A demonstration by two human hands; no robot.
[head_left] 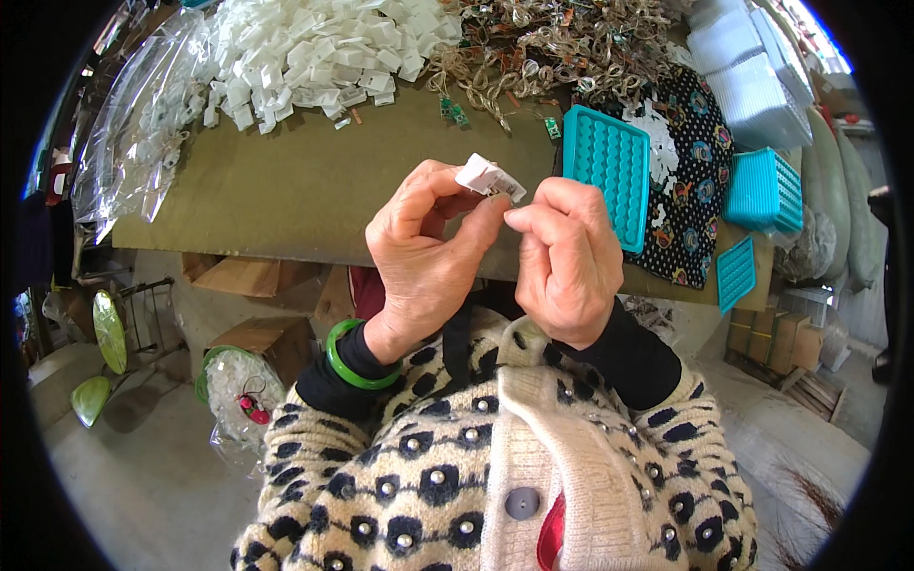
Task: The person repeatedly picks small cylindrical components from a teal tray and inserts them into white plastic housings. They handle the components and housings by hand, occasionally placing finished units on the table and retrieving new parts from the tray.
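- Nearest is the person's cream cardigan (438, 495), with dark spots, pearl-like beads and a dark button; black cuffs show at both wrists, and a green bangle (354, 378) circles the left one.
- The left hand (428, 243) is raised in front of the table edge, its thumb and fingers pinching a small white piece (488, 177).
- That piece is held tilted above the table, its grey-marked side partly in view.
- The right hand (571, 262) is just beside it, fingers curled and fingertips drawn in near the left thumb; whether they grip anything, I cannot tell.
- Beneath the hands spreads the olive-brown table (276, 209).
- Right of the hands, a teal tray (606, 171) with rows of round hollows lies partly over a dark patterned cloth (700, 143).
- Farther right stand a stack of teal trays (764, 190) and, beyond it, pale stacked trays (752, 86).
- At the far left of the table sits a clear plastic bag (143, 143).
- Along the far side, a heap of white pieces (314, 57) adjoins a tangle of coiled wires (571, 48), with small green boards (455, 111) at its near edge.
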